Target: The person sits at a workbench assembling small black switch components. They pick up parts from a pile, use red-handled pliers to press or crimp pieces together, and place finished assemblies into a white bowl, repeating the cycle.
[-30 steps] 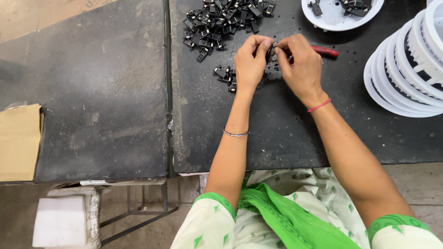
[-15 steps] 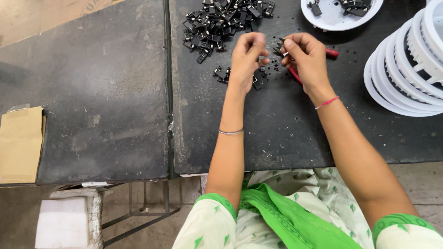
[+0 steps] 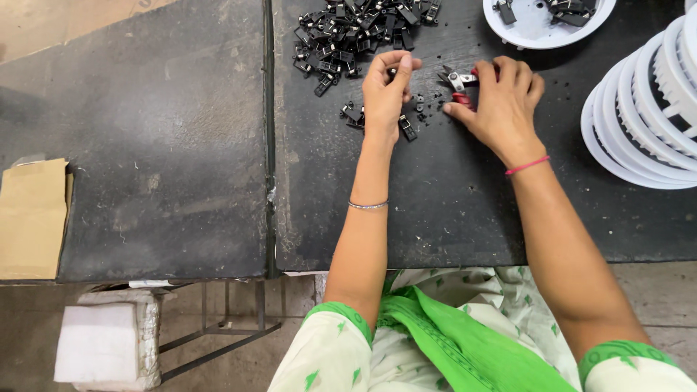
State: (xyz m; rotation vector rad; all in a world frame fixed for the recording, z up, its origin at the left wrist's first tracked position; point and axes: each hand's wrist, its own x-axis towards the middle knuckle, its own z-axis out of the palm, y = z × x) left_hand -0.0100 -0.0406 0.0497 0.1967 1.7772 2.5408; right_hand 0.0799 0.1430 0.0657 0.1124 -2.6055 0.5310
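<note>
My right hand point(image 3: 501, 98) grips small red-handled cutters point(image 3: 457, 80), jaws pointing left toward my other hand. My left hand point(image 3: 385, 91) pinches a small black plastic part point(image 3: 393, 72) between thumb and fingers, just left of the cutter jaws. A few cut black pieces point(image 3: 408, 127) lie on the black table point(image 3: 450, 196) beneath and between my hands. A pile of several black plastic parts point(image 3: 356, 33) sits just beyond my left hand.
A white round dish point(image 3: 534, 29) holding black parts stands at the far right. A stack of white ring-shaped housings point(image 3: 646, 116) lies at the right edge. A brown cardboard piece point(image 3: 29, 218) rests at the left table edge, with a white block point(image 3: 98, 341) below on the floor.
My hands have drawn slightly apart. The right hand has shifted right with the cutters, and the left hand has lifted a small part up by its fingertips.
</note>
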